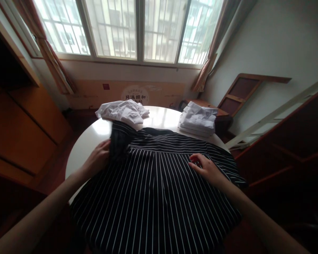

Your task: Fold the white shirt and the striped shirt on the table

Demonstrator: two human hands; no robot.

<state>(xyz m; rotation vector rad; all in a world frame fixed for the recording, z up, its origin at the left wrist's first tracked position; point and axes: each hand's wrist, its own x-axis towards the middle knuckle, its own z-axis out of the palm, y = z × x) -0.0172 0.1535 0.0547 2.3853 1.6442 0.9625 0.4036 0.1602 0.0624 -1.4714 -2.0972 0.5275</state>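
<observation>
A black shirt with thin white stripes lies spread back side up, its hem towards me and hanging over the near edge of the round white table. My left hand is closed on the shirt's left sleeve, which is lifted and blurred; part of its fingers is hidden behind the cloth. Over the right part of the shirt's back is my right hand, fingers apart and curved, holding nothing. The shirt's right sleeve drapes past the table's right edge.
A loose heap of white cloth lies at the table's far left. Folded white garments are stacked at the far right. Beyond stand a long printed box under the window and a wooden chair. An orange cabinet is on the left.
</observation>
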